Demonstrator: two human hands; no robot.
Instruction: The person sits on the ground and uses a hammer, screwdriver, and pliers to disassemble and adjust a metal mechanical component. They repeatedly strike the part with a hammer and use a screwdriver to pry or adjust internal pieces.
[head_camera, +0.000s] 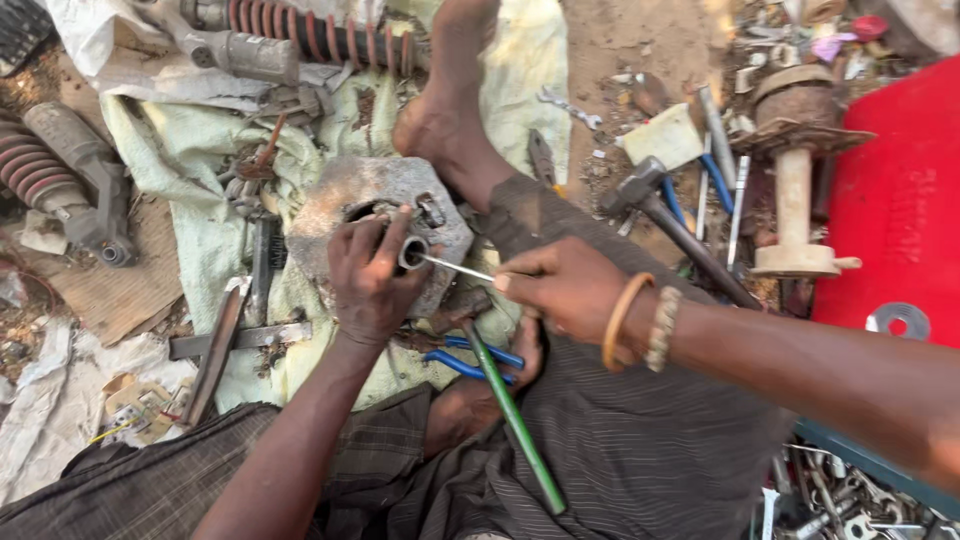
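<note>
The person is sitting on the ground with legs stretched over a pale cloth (200, 150), and both hands are working at a grey metal plate (345, 195) lying on that cloth beside the bare foot (440, 110).

The left hand (370, 275) is closing its grip on a short metal sleeve (412, 250), fingers and thumb clamped round it, holding it just over the plate's central opening. The right hand (565, 290) is pinching a thin metal rod (455, 266); its grip is shut on the rod, whose tip is reaching into the mouth of the sleeve. Two bangles (640, 322) are sitting on the right wrist.

Below the hands, blue-handled pliers (470, 360) are lying on the cloth, touching a green rod (512, 420) that is slanting down across the dark striped trousers (640, 450). A flat steel bar (215, 355) is lying left of the left forearm.

Two shock absorbers with red springs are resting nearby: one (300, 40) along the top edge of the cloth, the other (55, 170) well to the left on the dirt. To the right, a hammer (660, 215) is lying on the ground beside loose tools, near a rusty hub on a pale shaft (795, 170) standing next to a red panel (900, 200).
</note>
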